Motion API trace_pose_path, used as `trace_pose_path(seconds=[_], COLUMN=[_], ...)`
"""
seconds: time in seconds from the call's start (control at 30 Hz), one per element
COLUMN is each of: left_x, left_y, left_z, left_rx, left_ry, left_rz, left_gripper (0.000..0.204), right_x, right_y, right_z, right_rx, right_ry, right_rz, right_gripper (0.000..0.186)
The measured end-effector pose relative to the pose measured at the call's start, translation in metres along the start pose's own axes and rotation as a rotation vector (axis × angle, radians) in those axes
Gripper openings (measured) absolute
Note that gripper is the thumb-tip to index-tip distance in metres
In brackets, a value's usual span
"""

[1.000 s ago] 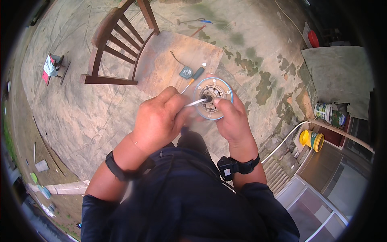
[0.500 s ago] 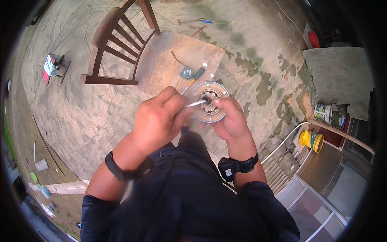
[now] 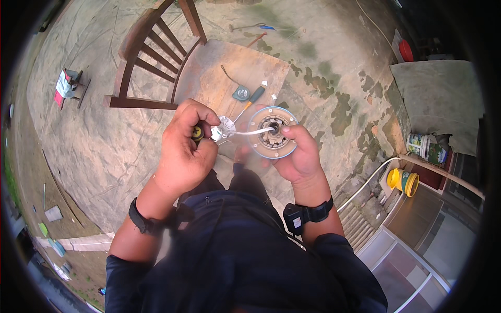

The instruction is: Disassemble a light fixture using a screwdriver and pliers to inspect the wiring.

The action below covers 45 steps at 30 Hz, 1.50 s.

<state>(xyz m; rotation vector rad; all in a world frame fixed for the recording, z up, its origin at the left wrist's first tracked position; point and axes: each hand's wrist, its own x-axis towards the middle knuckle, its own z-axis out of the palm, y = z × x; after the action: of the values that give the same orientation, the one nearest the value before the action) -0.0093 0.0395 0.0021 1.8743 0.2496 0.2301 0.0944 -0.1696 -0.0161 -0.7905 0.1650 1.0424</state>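
My right hand [image 3: 301, 156] grips a round disc-shaped fitting [image 3: 258, 147] by its right side, thumb on the face. It has a clear rim, a beige face with small screws, and a slotted ring around a dark centre hole. A white cable [image 3: 248, 132] runs from that hole to a white ribbed plastic piece [image 3: 223, 128] beside my left fingers. My left hand [image 3: 187, 151] is closed, fingertips at the white piece. A yellow-and-black round end [image 3: 197, 133] shows between its fingers; the rest of that thing is hidden.
Ahead stands a wooden chair [image 3: 209, 78] with a tape measure [image 3: 241, 93], a green-handled screwdriver [image 3: 255, 95] and white scraps on its seat. A hammer [image 3: 248, 26] lies on the stained floor beyond. To the right are a yellow bucket [image 3: 402, 181] and a white hose [image 3: 368, 183].
My left hand has moved left, away from the disc, and more of the cable shows. The white ribbed piece and the yellow-and-black end have come into sight. My right hand has barely moved.
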Motion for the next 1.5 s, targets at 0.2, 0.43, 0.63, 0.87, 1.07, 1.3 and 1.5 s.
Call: trace_pose_path(seconds=[0.2,0.43,0.63,0.87,1.07,1.3,1.5], left_x=[-0.001,-0.002,-0.004,-0.015,-0.016,-0.018,-0.018], left_y=[-0.01,-0.016,-0.022,-0.03,-0.025,-0.007,0.018], left_z=[-0.017,-0.03,-0.046,-0.06,-0.061,-0.049,-0.029], left_rx=[-0.442,-0.439,-0.325,-0.243,-0.342,-0.515,-0.619], left_ry=[0.076,0.176,0.293,0.297,0.264,0.147,0.029], left_rz=[-0.232,-0.362,-0.475,-0.441,-0.393,-0.238,-0.184], left_gripper=[0.025,0.018,0.022,0.021,0.012,0.021,0.024], right_x=[-0.001,-0.001,-0.003,-0.007,-0.006,-0.007,-0.008], right_y=[0.0,0.001,-0.002,-0.007,-0.005,-0.006,-0.004], right_z=[0.001,-0.008,-0.011,-0.018,-0.021,-0.023,-0.017], right_rx=[0.068,0.119,0.106,0.113,0.147,0.152,0.143], right_ry=[0.012,-0.009,0.005,0.009,0.018,0.065,0.104], right_rz=[0.016,0.034,-0.032,-0.111,-0.128,-0.147,-0.143], right_gripper=[0.068,0.071,0.074,0.073,0.069,0.067,0.067])
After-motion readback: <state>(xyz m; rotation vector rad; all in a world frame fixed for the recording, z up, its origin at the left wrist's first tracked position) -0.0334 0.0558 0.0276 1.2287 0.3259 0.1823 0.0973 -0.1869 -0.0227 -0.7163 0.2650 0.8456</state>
